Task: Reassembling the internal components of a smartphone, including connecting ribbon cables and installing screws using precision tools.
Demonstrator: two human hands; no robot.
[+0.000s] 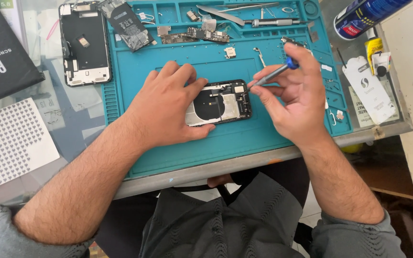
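Phone chassis (221,102) — opened, its back plate and coil showing — is lying on the teal repair mat (178,157), mostly under your left hand (166,110). In the head view, your left hand is pressing flat on it, fingers spread along its far edge and thumb hooking the near edge, pinning it rather than gripping it. Your right hand (295,98) is pinching a slim screwdriver (271,75) between thumb and forefinger, the blue cap sitting by the fingertip and the tip touching the chassis's upper corner, just beyond your left fingertips.

To do this step well, as I judge it, you are wanting the driver standing more nearly upright over the screw, with light downward pressure, and your left palm keeping the chassis from skating. A tiny screw may jump — so be lifting it slowly.

Beyond your fingers, the mat's moulded compartments (168,12) are holding parts: a logic board (194,35) in the trough just beyond your left fingertips, tweezers (225,14) and another driver (276,22) in the far trays, and small brackets whose kind I cannot tell. A battery (127,24) is lying across the mat's far left corner. Left of your left hand, off the mat, a second opened phone frame (84,43) is resting on the glass. A spray can (366,16) is lying well beyond your right hand.
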